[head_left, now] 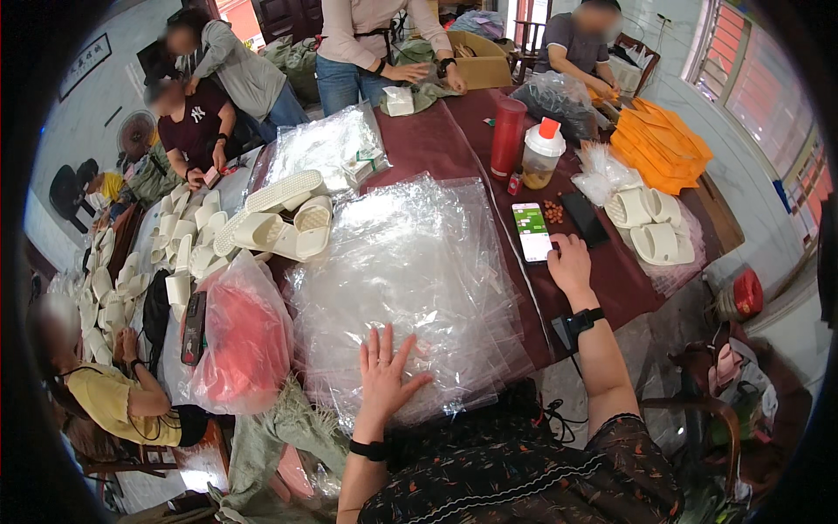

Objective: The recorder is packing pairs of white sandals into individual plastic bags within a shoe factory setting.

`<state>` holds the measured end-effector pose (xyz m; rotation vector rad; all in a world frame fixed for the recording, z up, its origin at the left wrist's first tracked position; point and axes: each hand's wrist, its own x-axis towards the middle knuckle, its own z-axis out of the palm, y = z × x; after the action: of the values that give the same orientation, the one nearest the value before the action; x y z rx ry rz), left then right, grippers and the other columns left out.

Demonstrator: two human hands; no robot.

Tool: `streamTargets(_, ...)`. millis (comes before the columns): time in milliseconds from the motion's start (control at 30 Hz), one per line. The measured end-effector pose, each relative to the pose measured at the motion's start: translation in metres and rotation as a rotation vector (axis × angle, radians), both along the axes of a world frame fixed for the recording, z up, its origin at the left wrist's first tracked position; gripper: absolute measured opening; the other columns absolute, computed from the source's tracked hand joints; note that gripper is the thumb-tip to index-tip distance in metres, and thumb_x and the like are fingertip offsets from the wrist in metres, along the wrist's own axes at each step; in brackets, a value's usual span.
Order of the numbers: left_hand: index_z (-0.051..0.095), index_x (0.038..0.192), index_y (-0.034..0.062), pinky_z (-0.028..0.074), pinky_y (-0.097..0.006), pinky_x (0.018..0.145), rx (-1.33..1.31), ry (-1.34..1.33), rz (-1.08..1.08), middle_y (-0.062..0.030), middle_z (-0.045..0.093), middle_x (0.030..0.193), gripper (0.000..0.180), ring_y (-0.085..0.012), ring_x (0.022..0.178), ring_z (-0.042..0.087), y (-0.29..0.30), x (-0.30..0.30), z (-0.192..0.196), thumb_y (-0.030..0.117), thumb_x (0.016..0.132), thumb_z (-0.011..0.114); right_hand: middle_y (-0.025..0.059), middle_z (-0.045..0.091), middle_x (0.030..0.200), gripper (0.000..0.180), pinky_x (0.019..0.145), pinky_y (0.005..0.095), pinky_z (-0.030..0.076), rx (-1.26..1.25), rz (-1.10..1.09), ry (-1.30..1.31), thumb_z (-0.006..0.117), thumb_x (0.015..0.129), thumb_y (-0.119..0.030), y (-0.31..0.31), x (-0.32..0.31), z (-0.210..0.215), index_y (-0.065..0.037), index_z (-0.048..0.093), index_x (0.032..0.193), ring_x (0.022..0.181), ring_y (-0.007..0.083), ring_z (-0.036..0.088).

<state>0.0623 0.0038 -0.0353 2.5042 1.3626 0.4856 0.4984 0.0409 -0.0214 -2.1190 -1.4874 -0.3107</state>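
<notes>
Fingers [386, 342] spread wide, the left hand [382, 384] lies palm down on a broad stack of clear plastic bags [419, 271] at the near side of a bench [615, 284] covered in maroon cloth. To its right, the right hand [572, 265] rests at the lower right edge of a phone [531, 231] with a lit screen; its fingers are bent, though whether they pinch the phone cannot be told. A black watch [583, 321] circles the right wrist, a black band [370, 450] the left. Just beyond the right hand, a dark flat case [583, 218] lies near a small pile of reddish-brown pieces [552, 212]. Farther back stand a red tumbler [508, 140] and a shaker bottle [541, 159] with a red cap, an orange bag [659, 147] to their right. Cream slippers [653, 243] sit at the bench's right side; heaped slippers [262, 229] fill its left, above a clear bag with pink contents [244, 341]. Across the bench, a co-worker in a pale top [374, 31] stands near a white packet [399, 100].
</notes>
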Motion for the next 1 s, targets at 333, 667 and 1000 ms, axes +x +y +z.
streamTargets(333, 0.048, 0.148, 0.0251, 0.011, -0.056, 0.121, -0.030, 0.008, 0.003, -0.0153, 0.020, 0.165, 0.082, -0.0400, 0.152, 0.013, 0.000, 0.001, 0.005, 0.056, 0.078, 0.075, 0.0150, 0.059, 0.095, 0.024, 0.080, 0.0485, 0.048, 0.109, 0.116, 0.026, 0.061, 0.081, -0.011, 0.003, -0.017, 0.004, -0.008, 0.067, 0.104, 0.092, 0.0367, 0.057)
streamTargets(667, 0.048, 0.148, 0.0244, 0.010, -0.057, 0.121, -0.024, 0.003, 0.001, -0.0161, 0.021, 0.165, 0.082, -0.0405, 0.152, 0.013, 0.000, 0.000, 0.003, 0.057, 0.078, 0.075, 0.0146, 0.059, 0.096, 0.026, 0.083, 0.0473, 0.048, -0.012, 0.158, -0.019, 0.061, 0.081, -0.015, 0.011, -0.026, -0.004, -0.009, 0.072, 0.104, 0.094, 0.0346, 0.056)
streamTargets(1000, 0.048, 0.148, 0.0235, 0.010, -0.057, 0.121, -0.037, -0.007, -0.002, -0.0163, 0.022, 0.165, 0.082, -0.0409, 0.152, 0.013, 0.000, 0.001, 0.005, 0.057, 0.078, 0.075, 0.0142, 0.059, 0.096, 0.026, 0.083, 0.0466, 0.048, -0.045, 0.169, -0.019, 0.060, 0.081, -0.014, 0.010, -0.022, -0.005, -0.010, 0.073, 0.103, 0.093, 0.0341, 0.056)
